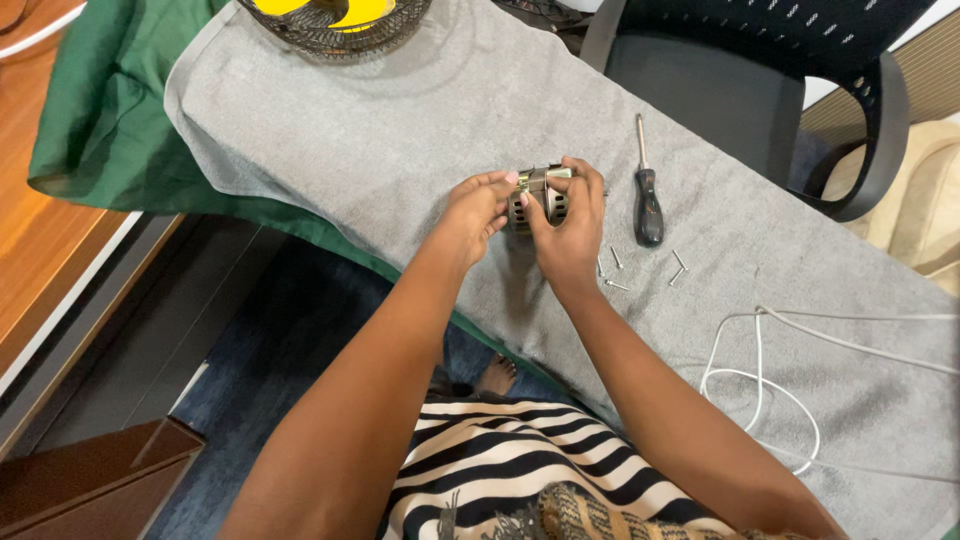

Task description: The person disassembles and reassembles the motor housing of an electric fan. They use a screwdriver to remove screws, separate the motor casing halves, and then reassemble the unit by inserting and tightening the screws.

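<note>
Head view: small slotted metal motor housing (535,200) gripped by both hands above a grey towel (400,110).

The left hand (470,212) is closed on the housing's left side, fingertips curled onto its top; the right hand (570,225) is wrapped around its right side, thumb laid across the top edge. The housing is held near the middle of the towel, which is spread over a green cloth (95,120) on the table. A black-handled screwdriver (647,195) is laid just right of the hands, with loose screws (640,268) beside it. A white cable (780,390) is looped near the towel's right edge. A wire fan guard (335,25) is set at the far edge. Bare towel is seen left of the hands.
</note>
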